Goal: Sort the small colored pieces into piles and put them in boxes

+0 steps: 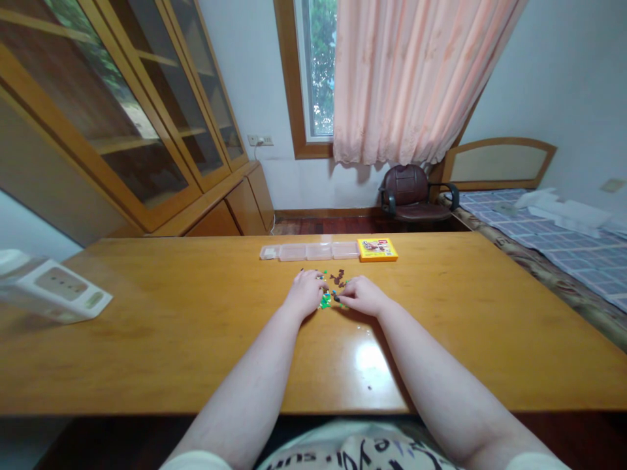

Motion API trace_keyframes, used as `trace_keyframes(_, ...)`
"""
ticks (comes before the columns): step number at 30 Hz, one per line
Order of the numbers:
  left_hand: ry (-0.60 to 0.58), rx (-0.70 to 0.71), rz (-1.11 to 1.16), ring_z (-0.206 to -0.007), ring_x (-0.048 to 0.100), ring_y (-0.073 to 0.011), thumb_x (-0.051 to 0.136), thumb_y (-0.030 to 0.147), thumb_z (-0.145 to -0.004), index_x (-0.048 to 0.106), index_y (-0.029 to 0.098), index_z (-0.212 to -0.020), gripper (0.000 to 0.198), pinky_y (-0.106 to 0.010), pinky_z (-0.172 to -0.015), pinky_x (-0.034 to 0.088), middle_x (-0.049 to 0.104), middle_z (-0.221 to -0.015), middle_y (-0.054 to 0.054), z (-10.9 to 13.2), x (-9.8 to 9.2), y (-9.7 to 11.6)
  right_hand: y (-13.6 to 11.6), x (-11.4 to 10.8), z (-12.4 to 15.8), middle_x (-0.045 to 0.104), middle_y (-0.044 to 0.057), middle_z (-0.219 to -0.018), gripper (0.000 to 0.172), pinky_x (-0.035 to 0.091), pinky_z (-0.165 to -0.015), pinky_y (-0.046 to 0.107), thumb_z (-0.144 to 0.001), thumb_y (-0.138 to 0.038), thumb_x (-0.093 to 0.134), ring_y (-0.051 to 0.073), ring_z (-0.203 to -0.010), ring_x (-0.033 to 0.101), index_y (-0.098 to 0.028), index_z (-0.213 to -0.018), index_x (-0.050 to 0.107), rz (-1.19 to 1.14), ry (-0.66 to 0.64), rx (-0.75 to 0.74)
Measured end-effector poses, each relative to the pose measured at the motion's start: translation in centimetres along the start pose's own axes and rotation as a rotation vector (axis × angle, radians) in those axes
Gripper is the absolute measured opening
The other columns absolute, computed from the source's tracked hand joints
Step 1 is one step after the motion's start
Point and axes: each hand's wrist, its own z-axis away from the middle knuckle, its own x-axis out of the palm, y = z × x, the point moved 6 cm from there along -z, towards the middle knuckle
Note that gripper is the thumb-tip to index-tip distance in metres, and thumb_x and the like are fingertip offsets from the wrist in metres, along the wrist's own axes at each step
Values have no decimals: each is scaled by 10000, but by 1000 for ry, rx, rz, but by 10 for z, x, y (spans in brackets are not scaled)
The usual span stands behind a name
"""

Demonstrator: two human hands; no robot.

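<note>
Where tiny green plastic pieces [325, 301] lie loose below the frame's centre, I see the left hand [306, 292] curled beside them and the right hand [362, 296] bent inward opposite; I cannot tell whether either grasps anything; brown pieces [337, 281] lie just above, below a translucent compartment tray [318, 252].

Fairly bright w/ daylight thru window [323, 78], white glare on table [465, 294], tiny pcs [325, 301] blurry, pic edges stretched.

One left hand [307, 291], one right hand [363, 296], coloured pieces [325, 301] too tiny to count, four clear trays [319, 252], one yellow box [378, 250], one table [206, 326], one chair [408, 190]
</note>
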Motion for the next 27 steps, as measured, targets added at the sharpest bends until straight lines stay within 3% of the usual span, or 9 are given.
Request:
trace_keyframes(6, -27, 5, 11, -1154, 509, -239, 504, 162, -811, 721, 260, -988, 297, -437, -1029, 348, 616, -1208, -76, 0, 7, -1, 8, 0, -1, 696, 36, -721, 248, 328, -611, 232, -859, -309, 519, 128, -625, 539, -194, -880, 737, -1, 49, 109)
trace_keyframes(9, 8, 29, 38, -1159, 505, -221, 503, 156, -812, 721, 255, -982, 294, -423, -1054, 329, 609, -1218, -68, 0, 4, 1, 11, -3, 0, 674, 33, -661, 267, 317, -590, 235, -861, -296, 498, 125, -590, 517, -180, -782, 726, 50, 85, 165)
trace_keyframes(12, 25, 62, 44, -1156, 505, -221, 505, 164, -812, 747, 252, -852, 260, -442, -1077, 302, 623, -1192, -58, 2, 1, 4, 14, -5, 0, 678, 39, -673, 294, 336, -615, 235, -863, -295, 476, 135, -623, 541, -180, -744, 719, 93, 107, 207)
trace_keyframes(19, -37, 69, 2, -1180, 491, -234, 510, 190, -804, 741, 298, -935, 286, -469, -1083, 292, 611, -1218, -36, 3, 8, 6, 15, 3, 0, 727, 32, -946, 330, 422, -758, 246, -811, -266, 501, 166, -811, 635, -238, -1078, 695, 18, 72, 215)
trace_keyframes(27, 30, 26, -34, -1116, 531, -222, 484, 167, -798, 733, 253, -929, 294, -410, -1029, 359, 643, -1154, -49, 0, 0, -1, 9, 1, -1, 736, 27, -916, 277, 407, -736, 248, -817, -260, 514, 171, -807, 639, -249, -991, 729, 96, 43, 191)
